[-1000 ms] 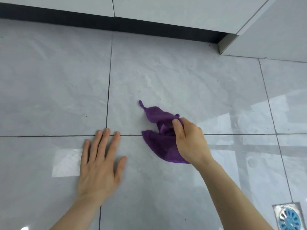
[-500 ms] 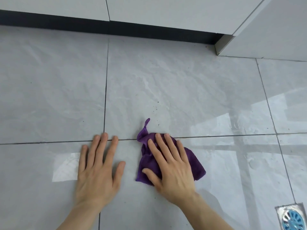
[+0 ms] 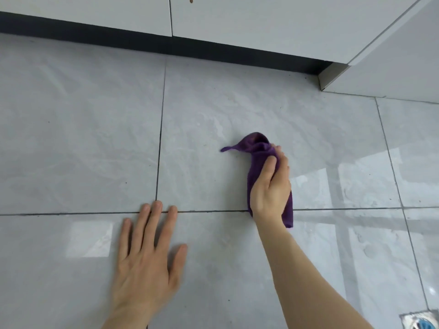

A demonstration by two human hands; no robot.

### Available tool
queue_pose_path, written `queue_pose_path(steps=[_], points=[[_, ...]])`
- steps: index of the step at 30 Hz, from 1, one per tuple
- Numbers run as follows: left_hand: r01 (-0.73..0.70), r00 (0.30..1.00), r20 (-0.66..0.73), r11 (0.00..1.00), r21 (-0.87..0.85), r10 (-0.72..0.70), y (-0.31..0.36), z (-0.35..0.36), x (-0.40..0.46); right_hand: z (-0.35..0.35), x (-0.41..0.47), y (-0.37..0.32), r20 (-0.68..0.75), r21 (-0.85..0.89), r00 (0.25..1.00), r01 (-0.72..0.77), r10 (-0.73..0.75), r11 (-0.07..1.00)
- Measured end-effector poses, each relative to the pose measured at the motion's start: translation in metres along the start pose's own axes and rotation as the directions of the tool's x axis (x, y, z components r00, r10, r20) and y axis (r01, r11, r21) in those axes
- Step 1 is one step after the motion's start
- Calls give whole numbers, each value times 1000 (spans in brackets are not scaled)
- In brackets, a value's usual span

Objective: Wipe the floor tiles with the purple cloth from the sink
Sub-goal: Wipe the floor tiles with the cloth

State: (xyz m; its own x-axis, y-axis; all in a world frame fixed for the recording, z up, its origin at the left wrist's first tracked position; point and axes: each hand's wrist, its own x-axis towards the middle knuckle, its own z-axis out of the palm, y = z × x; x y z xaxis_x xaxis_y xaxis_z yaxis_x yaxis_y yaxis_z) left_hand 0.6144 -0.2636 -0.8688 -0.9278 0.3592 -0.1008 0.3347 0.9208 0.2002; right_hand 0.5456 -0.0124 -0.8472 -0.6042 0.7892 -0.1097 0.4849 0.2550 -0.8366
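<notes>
Purple cloth (image 3: 259, 150) bunched under right hand (image 3: 270, 188), fingers clamped round it, pressed to the floor tile (image 3: 202, 129) just above the grout line (image 3: 71, 213) for scrubbing pressure; left hand (image 3: 147, 264) flat, fingers spread, likely bracing.

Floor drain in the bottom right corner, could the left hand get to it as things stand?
Probably not easily. The left hand lies flat on the tiles, and the right forearm stretches across between it and the floor drain.

There were two hands (image 3: 147, 264), one purple cloth (image 3: 257, 148) at two o'clock of them, and one drain (image 3: 421, 322).
</notes>
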Motion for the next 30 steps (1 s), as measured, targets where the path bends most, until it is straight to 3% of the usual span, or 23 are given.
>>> queue_pose_path(steps=[2,3,5,7,12,16,25,30], points=[[-3,1000,-13,1000,5,3,0,1,0,19,15,-21,119,-24,991,65,-62,998],[0,1000,-19,1000,7,0,-1,2,0,31,17,-27,193,-150,971,171,-141,974],[2,1000,-19,1000,9,-2,-1,3,1,48,12,-27,330,-487,904,410,-272,771],[1,1000,-12,1000,9,-1,-2,3,1,54,7,-20,387,-626,863,504,-324,595],[0,1000,-2,1000,10,0,-2,4,1,41,-5,6,485,-592,744,666,-460,453],[7,1000,4,1000,9,-7,-2,2,1,17,-47,28,562,-511,670,743,-485,433],[0,999,50,1000,8,0,-1,-2,2,-31,-117,65,658,-428,608,788,-445,443],[-1,998,62,1000,29,-1,-2,-1,2,-57,-152,90,661,-411,566,822,-493,395]])
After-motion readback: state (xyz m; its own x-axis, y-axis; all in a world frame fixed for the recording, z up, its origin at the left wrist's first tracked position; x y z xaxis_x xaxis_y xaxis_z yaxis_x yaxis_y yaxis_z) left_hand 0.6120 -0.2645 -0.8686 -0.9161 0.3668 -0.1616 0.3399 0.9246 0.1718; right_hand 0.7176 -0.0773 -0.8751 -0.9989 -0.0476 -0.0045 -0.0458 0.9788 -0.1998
